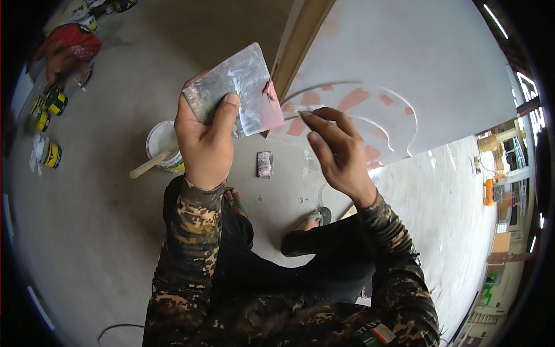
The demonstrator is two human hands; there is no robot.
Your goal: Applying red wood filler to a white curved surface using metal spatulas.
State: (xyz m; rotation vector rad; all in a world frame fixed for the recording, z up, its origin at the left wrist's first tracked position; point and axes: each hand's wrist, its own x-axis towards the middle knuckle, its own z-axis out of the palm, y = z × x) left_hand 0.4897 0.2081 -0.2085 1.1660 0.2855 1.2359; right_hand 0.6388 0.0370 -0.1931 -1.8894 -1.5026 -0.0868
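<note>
My left hand [209,130] grips a flat, smeared metal plate [245,75], thumb on top and fingers beneath. Pink putty [270,91] sits in a lump by the plate's right edge, with a thin smear below it. My right hand [341,144] is closed in a pinch just right of the plate. A thin flat blade [304,109] shows at its fingertips, mostly hidden by the fingers. Behind that hand stands a pale grey panel [439,63] with curved raised moulding [404,99] and several pink putty patches [352,99]. Whether the blade touches the panel, I cannot tell.
A white bucket [157,136] with a wooden stick [151,164] stands left of my left wrist. A dark, dusty sanding block [264,164] lies on the floor between my feet and the panel. At the far left are several black-and-yellow tubs [52,155] and a person in red [72,43].
</note>
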